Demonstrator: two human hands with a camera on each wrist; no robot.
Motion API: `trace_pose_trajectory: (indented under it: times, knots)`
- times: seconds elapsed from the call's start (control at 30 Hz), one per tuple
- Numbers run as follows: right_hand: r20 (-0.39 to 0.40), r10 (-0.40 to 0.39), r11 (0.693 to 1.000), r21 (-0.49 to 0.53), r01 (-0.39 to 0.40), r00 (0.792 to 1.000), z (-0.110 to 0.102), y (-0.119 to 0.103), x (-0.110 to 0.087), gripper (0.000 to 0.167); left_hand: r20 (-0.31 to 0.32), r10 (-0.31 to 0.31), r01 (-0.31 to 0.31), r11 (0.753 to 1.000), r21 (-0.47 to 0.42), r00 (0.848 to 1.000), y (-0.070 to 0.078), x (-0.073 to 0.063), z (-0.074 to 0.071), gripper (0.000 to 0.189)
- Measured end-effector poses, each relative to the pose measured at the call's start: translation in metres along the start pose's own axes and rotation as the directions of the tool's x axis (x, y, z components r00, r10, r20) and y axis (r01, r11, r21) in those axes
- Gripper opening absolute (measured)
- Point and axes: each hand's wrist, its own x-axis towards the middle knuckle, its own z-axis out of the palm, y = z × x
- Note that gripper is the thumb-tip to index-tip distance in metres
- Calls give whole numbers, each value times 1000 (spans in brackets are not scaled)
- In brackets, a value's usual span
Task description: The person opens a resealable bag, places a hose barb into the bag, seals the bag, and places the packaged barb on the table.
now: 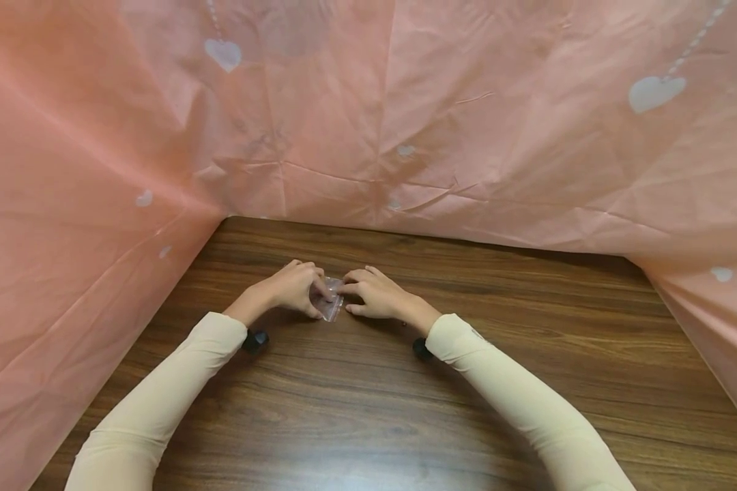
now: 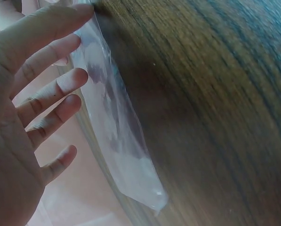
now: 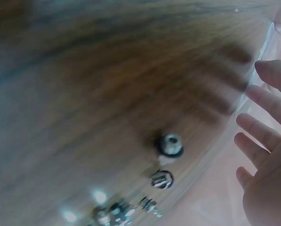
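A small clear zip bag (image 1: 331, 308) lies on the wooden table between both hands. My left hand (image 1: 296, 286) reaches over its left side, index finger on the plastic and thumb at the near left edge. In the left wrist view, the long side of the bag (image 2: 124, 155) runs past loosely spread fingertips (image 2: 76, 77). From the right, my right hand (image 1: 377, 294) touches the bag's right edge with a fingertip. Its other fingers (image 3: 258, 132) are nearly straight in the right wrist view and hold nothing.
Small shiny metal pieces, one with a hole and a dark ring (image 3: 171, 143), lie beneath the right wrist. Several more, clustered (image 3: 116, 213), sit close by. Pink cloth with white hearts (image 1: 374, 123) walls in the brown table (image 1: 356, 409) at the back and sides.
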Motion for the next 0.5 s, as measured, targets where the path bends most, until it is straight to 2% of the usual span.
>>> trace_pose_trajectory:
  times: [0.23, 0.5]
  knots:
    - [-46, -18, 1000, -11, 18, 999, 3, 4, -7, 39, 16, -16, 16, 1000, -19, 1000, 2, 4, 3, 38]
    - [-99, -53, 997, -57, 48, 994, 2, 3, -13, 25, 0, 13, -13, 1000, -7, 1000, 10, 11, 5, 39]
